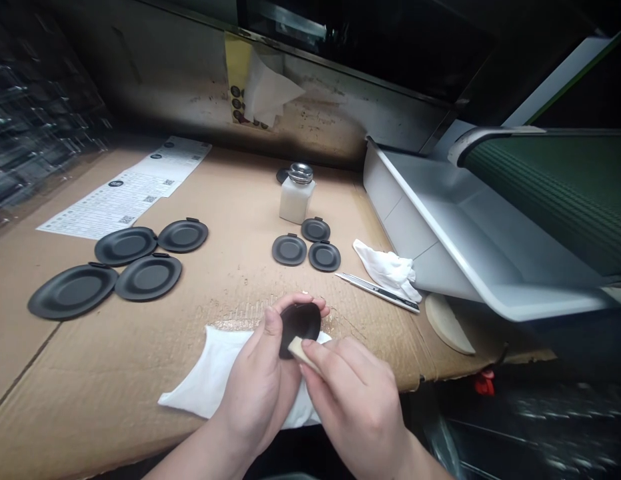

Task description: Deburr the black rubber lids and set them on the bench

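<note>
My left hand is closed around a black dish-shaped part, tilted with its hollow side towards me. In my right hand a small cream-coloured block is pinched between thumb and fingers, its end against the lower edge of the black part. Beneath my hands a white cloth lies spread at the cardboard's front edge. Beyond them sit three small black dish-shaped parts, one of them the nearest right part. Several larger black parts, such as the front left one, lie at the left.
A white pump bottle stands at the back. To the right are a snap-off knife, a crumpled white cloth, a pale flat disc and a grey-white bin. Printed sheets lie back left; a green conveyor belt is far right.
</note>
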A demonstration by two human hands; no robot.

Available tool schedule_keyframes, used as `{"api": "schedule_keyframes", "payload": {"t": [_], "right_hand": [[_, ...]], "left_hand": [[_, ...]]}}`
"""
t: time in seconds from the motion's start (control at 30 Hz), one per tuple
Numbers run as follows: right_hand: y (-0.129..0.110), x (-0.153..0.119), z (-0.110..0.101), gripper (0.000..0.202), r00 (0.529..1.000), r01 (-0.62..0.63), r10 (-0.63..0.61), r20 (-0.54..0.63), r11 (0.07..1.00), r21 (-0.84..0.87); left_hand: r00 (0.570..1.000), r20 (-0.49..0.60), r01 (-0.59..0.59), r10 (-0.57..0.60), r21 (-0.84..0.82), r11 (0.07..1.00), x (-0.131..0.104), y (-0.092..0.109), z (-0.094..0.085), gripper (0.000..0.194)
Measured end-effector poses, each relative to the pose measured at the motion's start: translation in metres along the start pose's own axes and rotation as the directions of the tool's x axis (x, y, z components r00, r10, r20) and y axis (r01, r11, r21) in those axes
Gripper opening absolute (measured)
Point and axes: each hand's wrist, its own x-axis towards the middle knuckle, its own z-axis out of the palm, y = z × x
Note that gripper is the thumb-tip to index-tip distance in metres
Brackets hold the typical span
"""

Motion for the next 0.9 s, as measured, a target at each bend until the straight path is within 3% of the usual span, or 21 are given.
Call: {"api": "schedule_keyframes", "payload": {"t": [0.53,0.7,0.8,0.9], "right_hand": [[0.005,0.008,-0.01,0.016,0.993,0.029,-0.016,0.113,0.992,-0.121],[0.001,0.009,-0.008,0.019,0.994,0.042,-0.034,0.102,0.996,-0.076],[0.012,0.012,-0.017,0.015,0.992,0.027,-0.014,0.122,0.994,-0.107],[0.026,0.016,-0.034,0.016,0.999,-0.002,0.011,0.05,0.984,-0.18]], "left_hand": [[0.999,0.039,0.011,-0.01,-0.019,1.0,0.002,-0.001,0.001,0.039],[0.999,0.0,0.032,-0.032,-0.037,0.999,0.002,0.0,0.001,0.039],[1.0,0.006,0.03,-0.029,-0.073,0.997,0.002,0.0,0.0,0.038],[1.0,-0.004,0.027,-0.028,-0.092,0.995,0.004,-0.001,0.0,0.037]]}}
